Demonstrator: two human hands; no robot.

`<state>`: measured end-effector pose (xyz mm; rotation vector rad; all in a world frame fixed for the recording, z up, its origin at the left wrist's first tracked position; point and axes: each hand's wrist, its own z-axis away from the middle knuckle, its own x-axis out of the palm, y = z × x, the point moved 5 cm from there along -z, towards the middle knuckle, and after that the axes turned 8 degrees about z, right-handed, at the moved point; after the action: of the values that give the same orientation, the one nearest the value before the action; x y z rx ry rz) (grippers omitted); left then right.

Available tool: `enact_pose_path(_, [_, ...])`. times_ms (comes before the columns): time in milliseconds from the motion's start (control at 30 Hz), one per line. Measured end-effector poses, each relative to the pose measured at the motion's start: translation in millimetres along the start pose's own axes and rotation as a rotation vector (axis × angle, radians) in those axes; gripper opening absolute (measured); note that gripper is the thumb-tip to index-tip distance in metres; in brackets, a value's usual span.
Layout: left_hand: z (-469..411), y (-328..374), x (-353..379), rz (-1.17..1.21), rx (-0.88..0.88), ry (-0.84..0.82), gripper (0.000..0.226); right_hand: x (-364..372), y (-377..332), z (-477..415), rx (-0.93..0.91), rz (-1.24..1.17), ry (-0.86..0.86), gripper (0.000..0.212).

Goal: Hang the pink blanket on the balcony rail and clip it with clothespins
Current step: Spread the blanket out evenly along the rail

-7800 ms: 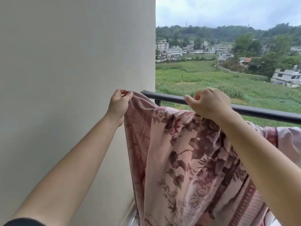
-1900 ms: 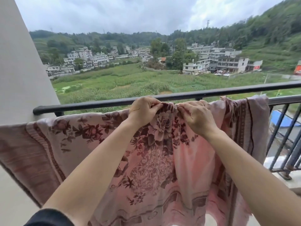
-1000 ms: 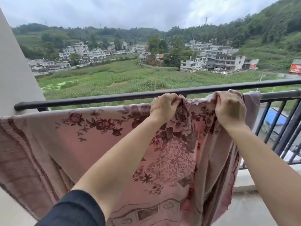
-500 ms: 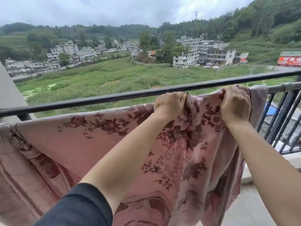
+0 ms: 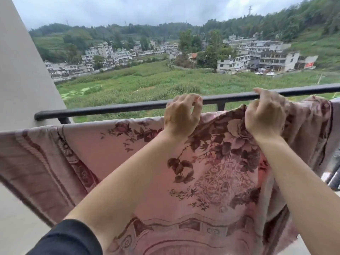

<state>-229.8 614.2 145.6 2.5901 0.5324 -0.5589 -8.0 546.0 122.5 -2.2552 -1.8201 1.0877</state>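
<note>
The pink blanket (image 5: 114,155) with dark red flowers is stretched out in front of me, its top edge just below the black balcony rail (image 5: 103,109). My left hand (image 5: 181,115) grips the top edge near the middle, fingers curled up by the rail. My right hand (image 5: 265,113) holds the edge further right, its fingertips touching the rail. The blanket's right end drapes by the rail at the far right. No clothespins are visible.
A pale wall (image 5: 24,70) closes off the left end of the rail. Vertical black bars (image 5: 334,173) show at the lower right behind the blanket. Beyond the rail lie green fields and white buildings far below.
The view has swung left, so the wall shows again. Both hands have raised the blanket's top edge closer to the rail, and my right fingertips now touch it.
</note>
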Motion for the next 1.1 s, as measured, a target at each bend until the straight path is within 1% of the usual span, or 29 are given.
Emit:
enact_pose_path(67, [10, -34, -37, -0.100, -0.017, 0.068, 0.032, 11, -45, 16, -0.071, -0.053, -0.043, 0.039])
enact_pose_path(167, [32, -90, -99, -0.297, -0.070, 0.162, 0.041, 26, -123, 47, -0.245, -0.121, -0.131, 0.042])
enact_pose_path(267, [65, -142, -167, -0.432, -0.217, 0.227, 0.050, 38, -198, 87, -0.392, -0.160, -0.254, 0.046])
enact_pose_path(367, [98, -190, -225, -0.480, -0.380, 0.210, 0.055, 45, -263, 125, -0.512, -0.184, -0.337, 0.045])
enact_pose_path(467, [122, -237, -279, -0.499, -0.530, 0.269, 0.055, 51, -315, 153, -0.587, -0.207, -0.367, 0.042])
enact_pose_path(567, [137, -277, -327, -0.494, -0.665, 0.345, 0.047, 58, -358, 175, -0.655, -0.171, -0.367, 0.043])
enact_pose_path(600, [140, -289, -341, -0.521, -0.684, 0.334, 0.045, 61, -370, 182, -0.669, -0.155, -0.364, 0.044])
enact_pose_path(667, [142, -312, -361, -0.598, -0.661, 0.250, 0.045, 68, -393, 196, -0.682, -0.119, -0.357, 0.044])
enact_pose_path(733, [142, -334, -370, -0.650, -0.608, 0.124, 0.046, 77, -410, 207, -0.705, -0.080, -0.328, 0.039])
enact_pose_path(800, [141, -345, -374, -0.642, -0.522, 0.072, 0.043, 81, -413, 211, -0.722, -0.078, -0.282, 0.034])
enact_pose_path(867, [139, -348, -386, -0.610, -0.458, 0.146, 0.038, 78, -401, 204, -0.713, -0.102, -0.205, 0.025])
enact_pose_path(900, [140, -352, -398, -0.606, -0.464, 0.203, 0.035, 75, -389, 198, -0.678, -0.091, -0.166, 0.021])
enact_pose_path(1000, [147, -376, -438, -0.621, -0.610, 0.342, 0.031, 65, -353, 176, -0.512, -0.020, -0.083, 0.019])
enact_pose_path(1033, [149, -383, -447, -0.638, -0.650, 0.358, 0.030, 63, -346, 173, -0.474, -0.019, -0.073, 0.022])
enact_pose_path(1100, [147, -389, -453, -0.683, -0.669, 0.349, 0.028, 63, -345, 173, -0.404, -0.053, -0.072, 0.026])
